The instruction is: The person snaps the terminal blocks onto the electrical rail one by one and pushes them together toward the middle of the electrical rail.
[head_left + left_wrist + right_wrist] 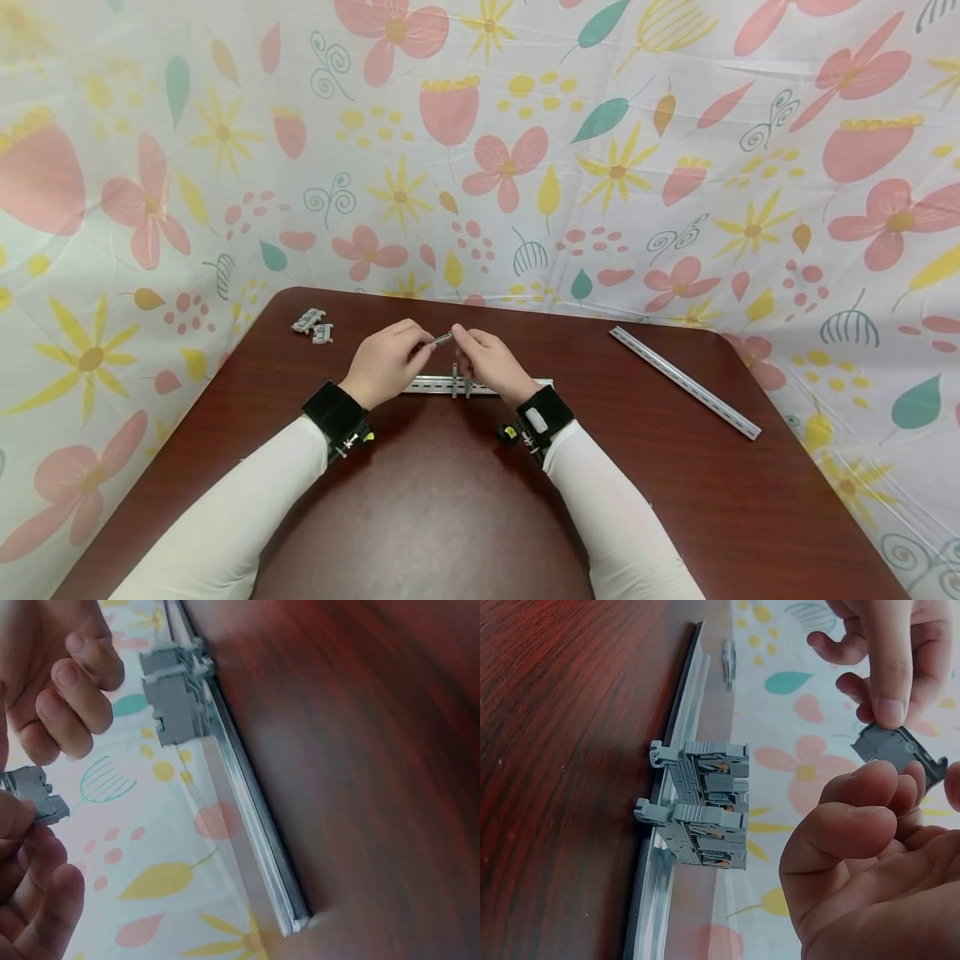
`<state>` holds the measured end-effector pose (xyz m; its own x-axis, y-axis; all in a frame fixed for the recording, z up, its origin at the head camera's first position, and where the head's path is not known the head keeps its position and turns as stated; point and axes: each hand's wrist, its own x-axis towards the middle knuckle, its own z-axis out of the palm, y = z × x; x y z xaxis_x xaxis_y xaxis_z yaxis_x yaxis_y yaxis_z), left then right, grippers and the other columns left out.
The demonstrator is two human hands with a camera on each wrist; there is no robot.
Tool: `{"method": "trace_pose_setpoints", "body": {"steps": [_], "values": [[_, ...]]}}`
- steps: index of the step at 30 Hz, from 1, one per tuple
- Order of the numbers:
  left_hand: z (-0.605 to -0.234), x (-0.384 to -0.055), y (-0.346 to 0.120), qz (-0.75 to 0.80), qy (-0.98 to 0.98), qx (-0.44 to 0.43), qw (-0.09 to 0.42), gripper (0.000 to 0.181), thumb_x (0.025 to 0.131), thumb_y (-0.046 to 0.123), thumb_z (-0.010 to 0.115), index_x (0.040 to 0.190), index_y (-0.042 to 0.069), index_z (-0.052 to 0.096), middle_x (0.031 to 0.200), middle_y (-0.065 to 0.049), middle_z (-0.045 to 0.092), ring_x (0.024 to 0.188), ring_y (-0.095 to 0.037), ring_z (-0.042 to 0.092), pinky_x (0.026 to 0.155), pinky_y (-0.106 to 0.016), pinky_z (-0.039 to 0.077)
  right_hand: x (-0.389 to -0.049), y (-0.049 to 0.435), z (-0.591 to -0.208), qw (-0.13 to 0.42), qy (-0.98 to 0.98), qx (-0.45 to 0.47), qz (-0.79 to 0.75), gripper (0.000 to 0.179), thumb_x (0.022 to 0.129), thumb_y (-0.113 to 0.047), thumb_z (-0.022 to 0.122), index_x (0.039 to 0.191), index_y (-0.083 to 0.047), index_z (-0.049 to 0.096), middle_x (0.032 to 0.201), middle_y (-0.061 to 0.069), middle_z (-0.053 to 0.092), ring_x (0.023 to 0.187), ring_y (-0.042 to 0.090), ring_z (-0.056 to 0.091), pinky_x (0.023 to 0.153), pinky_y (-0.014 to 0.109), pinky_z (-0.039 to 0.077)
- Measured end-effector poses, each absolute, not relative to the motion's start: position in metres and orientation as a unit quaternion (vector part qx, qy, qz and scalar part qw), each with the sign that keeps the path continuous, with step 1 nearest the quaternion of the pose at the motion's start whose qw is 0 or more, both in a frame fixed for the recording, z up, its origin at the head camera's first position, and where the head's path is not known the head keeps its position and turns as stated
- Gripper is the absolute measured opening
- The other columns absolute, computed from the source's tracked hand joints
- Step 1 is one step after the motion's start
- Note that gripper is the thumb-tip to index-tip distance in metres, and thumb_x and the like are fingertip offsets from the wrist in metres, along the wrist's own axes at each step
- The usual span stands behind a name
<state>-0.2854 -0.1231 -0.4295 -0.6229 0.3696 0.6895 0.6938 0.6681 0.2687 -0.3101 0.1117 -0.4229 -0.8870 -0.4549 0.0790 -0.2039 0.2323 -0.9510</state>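
A thin grey terminal block (442, 338) is held above the table between both hands. My left hand (386, 362) pinches one end with thumb and fingers, seen also in the left wrist view, where the block (34, 793) shows its flat side. My right hand (491, 362) grips the other end between thumb and curled fingers, which partly cover the block (892, 746) in the right wrist view. Below the hands lies a slotted metal DIN rail (431, 384). Two grey terminal blocks (712, 817) stand upright side by side on it, a small gap between them.
Several grey terminal blocks (307, 321) lie at the table's back left. A second slotted metal rail (686, 383) lies slantwise on the right. A flower-printed cloth (510, 208) hangs behind and beside the brown table (420, 508).
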Motion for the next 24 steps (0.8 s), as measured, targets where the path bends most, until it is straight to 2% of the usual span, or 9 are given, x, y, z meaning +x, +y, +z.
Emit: {"method": "trace_pose_setpoints", "body": {"steps": [6,9,12,14,17,20,24], "values": [[-0.4263,-0.2846,-0.123,-0.402,-0.859,-0.232,0.215,0.009,0.108,0.018,0.078,0.11,0.012,0.083,0.103,0.0,0.076,0.084,-0.018,0.065,0.076,-0.036,0.055,-0.3082,0.111,-0.421,0.056,0.794,-0.219,-0.564,0.068,0.115,-0.063,0.049,0.106,0.003,0.062,0.081,0.024,0.056,0.067,0.025,0.05,0.066,0.036,0.04],[-0.4241,-0.2838,-0.1231,-0.468,-0.842,-0.205,0.176,0.011,0.108,0.02,0.078,0.112,0.012,0.084,0.099,-0.005,0.078,0.079,-0.025,0.067,0.072,-0.035,0.055,-0.308,0.1106,-0.4207,0.024,0.801,-0.228,-0.553,0.061,0.116,-0.06,0.048,0.103,-0.003,0.061,0.085,0.031,0.058,0.07,0.032,0.052,0.068,0.038,0.042],[-0.4218,-0.2828,-0.1223,-0.52,-0.821,-0.186,0.142,0.014,0.109,0.024,0.077,0.113,0.012,0.084,0.094,-0.014,0.078,0.072,-0.036,0.069,0.065,-0.031,0.055,-0.3086,0.11,-0.4213,-0.001,0.802,-0.236,-0.549,0.051,0.117,-0.057,0.05,0.102,-0.01,0.061,0.083,0.025,0.057,0.07,0.032,0.053,0.068,0.037,0.043],[-0.4209,-0.282,-0.1211,-0.549,-0.807,-0.178,0.125,0.016,0.109,0.025,0.077,0.113,0.012,0.085,0.093,-0.02,0.078,0.07,-0.045,0.068,0.061,-0.03,0.055,-0.3092,0.1094,-0.4221,-0.013,0.8,-0.243,-0.549,0.048,0.118,-0.055,0.051,0.105,-0.009,0.062,0.081,0.017,0.056,0.07,0.029,0.053,0.066,0.035,0.043],[-0.4203,-0.2808,-0.1189,-0.586,-0.786,-0.166,0.106,0.018,0.109,0.026,0.077,0.113,0.011,0.085,0.093,-0.022,0.077,0.074,-0.053,0.066,0.059,-0.029,0.055,-0.3095,0.1089,-0.423,-0.025,0.796,-0.249,-0.552,0.045,0.118,-0.051,0.053,0.112,-0.008,0.064,0.081,0.007,0.056,0.069,0.024,0.052,0.064,0.033,0.042],[-0.4207,-0.2797,-0.1166,-0.623,-0.762,-0.152,0.087,0.019,0.109,0.025,0.077,0.114,0.009,0.085,0.095,-0.025,0.076,0.074,-0.048,0.065,0.058,-0.028,0.055,-0.3091,0.1084,-0.4229,-0.03,0.792,-0.256,-0.554,0.041,0.118,-0.047,0.054,0.116,-0.007,0.064,0.083,0.006,0.056,0.071,0.026,0.053,0.064,0.032,0.043],[-0.4233,-0.2802,-0.1144,-0.652,-0.742,-0.142,0.068,0.019,0.109,0.022,0.076,0.114,0.005,0.084,0.095,-0.026,0.075,0.066,-0.028,0.062,0.057,-0.026,0.052,-0.308,0.1084,-0.4225,-0.03,0.79,-0.268,-0.551,0.033,0.119,-0.039,0.055,0.116,-0.007,0.063,0.087,0.013,0.058,0.075,0.032,0.056,0.065,0.031,0.045]]}}
